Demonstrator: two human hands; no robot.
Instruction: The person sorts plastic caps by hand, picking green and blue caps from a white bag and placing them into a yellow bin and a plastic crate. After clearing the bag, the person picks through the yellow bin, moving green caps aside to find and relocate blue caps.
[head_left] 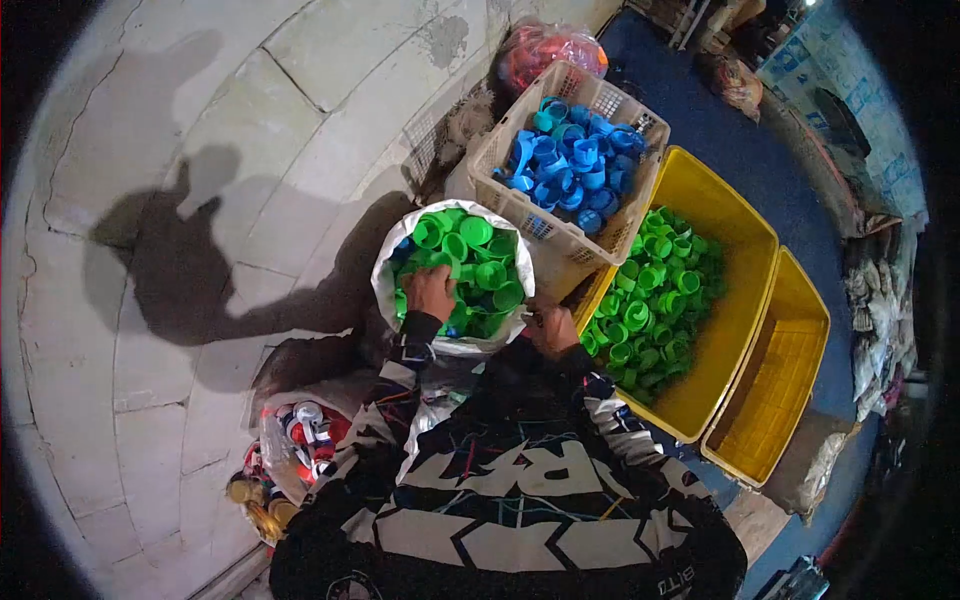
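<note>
A white sack (380, 275) full of green plastic caps (475, 232) stands open in front of me, with a few blue and dark green pieces among them. My left hand (430, 292) reaches into it from the near side, its fingers bent down among the caps; their tips and whatever they hold are hidden. At the sack's right edge, my right hand (552, 328) is closed on the rim. Just right of that hand is a yellow crate (735, 230) with a heap of green caps (650, 310). Behind the sack, a beige perforated crate (640, 120) holds blue caps (580, 165).
A second yellow crate (770, 400) adjoins the first on the right. Left of my body lies a clear bag (310, 440) of red, white and blue pieces. A red plastic bundle (550, 55) sits behind the beige crate. A pale wall (200, 400) runs along the left.
</note>
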